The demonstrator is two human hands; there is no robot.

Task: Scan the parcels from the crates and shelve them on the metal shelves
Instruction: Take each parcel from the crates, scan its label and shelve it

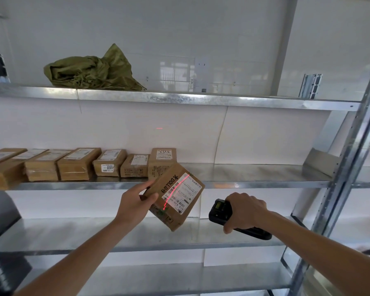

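In front of the middle tier of the galvanised metal shelves (254, 175), the left hand (135, 205) grips a small brown cardboard parcel with a white shipping label (175, 195) by its left edge, fingers curled behind and thumb over the front. It holds the parcel tilted in the air with the label turned toward the right, so the barcode faces the reader. The right hand (242, 212) is wrapped over a black handheld scanner (237, 221), aiming its nose leftward; a red scan line (176, 190) runs diagonally across the label, which suggests the scan is in progress. A stray red dash on the white back wall (159, 128) looks like the beam's overshoot. Just behind the held parcel, a row of similar brown cardboard boxes (79, 164) stands side by side along the shelf's left half, labels up, leaving bare metal to the right where this one would likely go. A crumpled olive-green sack (90, 71) lies on the top shelf. The crates are out of view, the scanner's screen is hidden under the hand, and the label print is too small to read reliably; the dark shapes at the left edge are cut off and I cannot identify them.
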